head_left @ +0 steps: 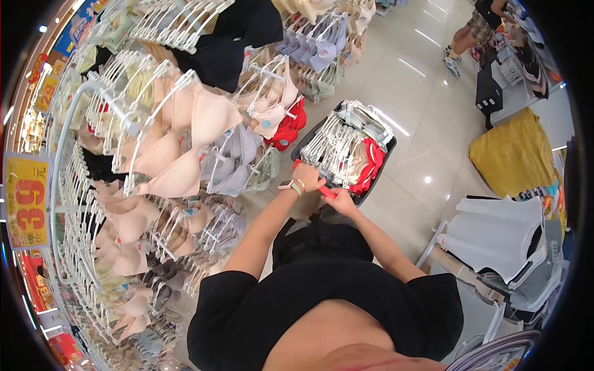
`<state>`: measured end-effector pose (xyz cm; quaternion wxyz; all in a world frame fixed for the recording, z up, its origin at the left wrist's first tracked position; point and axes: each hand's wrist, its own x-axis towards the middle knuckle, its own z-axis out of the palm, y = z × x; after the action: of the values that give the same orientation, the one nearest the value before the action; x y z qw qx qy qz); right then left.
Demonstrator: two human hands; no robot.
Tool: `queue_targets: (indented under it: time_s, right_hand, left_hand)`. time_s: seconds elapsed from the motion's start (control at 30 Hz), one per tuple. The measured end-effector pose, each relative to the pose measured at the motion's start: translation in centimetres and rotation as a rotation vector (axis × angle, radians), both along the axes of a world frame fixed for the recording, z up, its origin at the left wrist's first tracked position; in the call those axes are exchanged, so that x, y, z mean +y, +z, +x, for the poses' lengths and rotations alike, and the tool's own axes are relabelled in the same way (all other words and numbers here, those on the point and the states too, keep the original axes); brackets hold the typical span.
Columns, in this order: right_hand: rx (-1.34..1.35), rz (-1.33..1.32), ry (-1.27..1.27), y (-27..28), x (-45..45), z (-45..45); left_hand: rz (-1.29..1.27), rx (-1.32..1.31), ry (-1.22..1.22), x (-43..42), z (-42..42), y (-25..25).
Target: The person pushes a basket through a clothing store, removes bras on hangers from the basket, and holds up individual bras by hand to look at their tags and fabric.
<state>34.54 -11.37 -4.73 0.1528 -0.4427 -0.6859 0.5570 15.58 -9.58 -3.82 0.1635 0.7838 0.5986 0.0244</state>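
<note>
My left hand (308,178), with a watch and a bangle on the wrist, is closed around the red handle (327,192) of a dark shopping basket (391,148). On the same handle, slightly nearer and to the right, is my right hand (341,201), its fingers also wrapped round. Inside the basket, white hangers (327,148) stand packed in rows, carrying garments in pale, beige and red (372,166). The basket is on the floor in front of me. Its near side is partly hidden by my hands.
Racks of bras (185,117) on white hangers fill the left side, with a yellow price sign (28,201). Light tops (492,232) hang at the right, below a mustard cloth (512,153). A person (476,31) stands farther along the tiled aisle (427,123).
</note>
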Motion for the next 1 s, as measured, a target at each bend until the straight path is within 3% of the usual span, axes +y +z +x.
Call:
queue_targets:
  time_s: [0.3, 0.37, 0.47, 0.7, 0.8, 1.0]
  right_hand:
    - [-0.074, 0.131, -0.046, -1.0, 12.3, 6.3]
    - [-0.476, 0.448, -0.015, 0.4, 12.3, 7.3]
    - [-0.503, 0.364, -0.139, -0.4, 14.6, 6.6]
    - [-0.735, 0.321, -0.219, 2.8, 18.3, 1.6]
    - [-0.824, 0.323, -0.236, 2.7, 23.6, -0.9]
    - [-0.878, 0.309, -0.193, 0.4, 36.1, 2.7]
  left_hand:
    - [0.003, 0.034, 0.032, 12.8, 7.1, 0.3]
    - [-0.056, 0.054, 0.031, 13.9, 9.5, 0.0]
    - [0.072, 0.019, 0.044, 16.2, 11.6, -0.7]
    - [0.074, -0.011, 0.045, 19.6, 9.6, -1.2]
    - [0.092, -0.067, 0.023, 25.4, 7.4, -0.6]
    - [0.071, -0.085, 0.034, 37.3, 11.3, -2.7]
